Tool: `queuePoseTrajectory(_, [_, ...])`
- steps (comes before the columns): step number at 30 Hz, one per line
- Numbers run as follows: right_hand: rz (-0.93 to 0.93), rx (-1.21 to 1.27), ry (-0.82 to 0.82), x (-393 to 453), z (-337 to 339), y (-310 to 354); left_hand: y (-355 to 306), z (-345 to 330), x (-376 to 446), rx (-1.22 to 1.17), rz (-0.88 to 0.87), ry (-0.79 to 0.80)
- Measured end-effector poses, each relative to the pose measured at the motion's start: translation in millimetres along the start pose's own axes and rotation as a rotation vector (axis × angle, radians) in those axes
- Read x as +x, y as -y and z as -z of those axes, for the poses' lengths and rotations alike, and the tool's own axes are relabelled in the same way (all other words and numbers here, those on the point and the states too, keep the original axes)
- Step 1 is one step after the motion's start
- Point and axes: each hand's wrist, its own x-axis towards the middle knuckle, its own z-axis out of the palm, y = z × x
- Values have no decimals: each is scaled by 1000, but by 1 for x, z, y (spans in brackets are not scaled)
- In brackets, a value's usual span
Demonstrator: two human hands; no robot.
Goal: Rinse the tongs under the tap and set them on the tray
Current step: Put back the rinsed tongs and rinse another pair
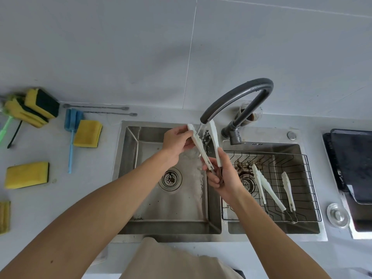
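White tongs (214, 141) are held spread open under the dark curved tap (237, 97), and water runs from the spout onto their left arm. My left hand (177, 144) pinches the tip of the left arm. My right hand (223, 178) grips the tongs at their hinge end, over the divider between the two basins. A black wire tray (310, 190) sits in the right basin and holds two more white tongs (269, 190).
The left steel basin (171, 178) has water splashing across it. Yellow sponges (87, 133) and a blue brush (71, 137) lie on the counter at left. A dark tray (354, 164) and a glass lid (337, 215) sit at right.
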Motion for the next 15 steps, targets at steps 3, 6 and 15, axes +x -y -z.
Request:
queuePoseTrajectory(3, [0, 9, 23, 5, -4, 6, -4, -2, 2, -6, 12, 31])
queuePoseTrajectory(6, [14, -2, 13, 6, -4, 7, -8, -6, 0, -1, 1, 76])
queuePoseTrajectory(15, [-117, 141, 56, -1, 14, -1, 4, -6, -8, 48, 20, 142])
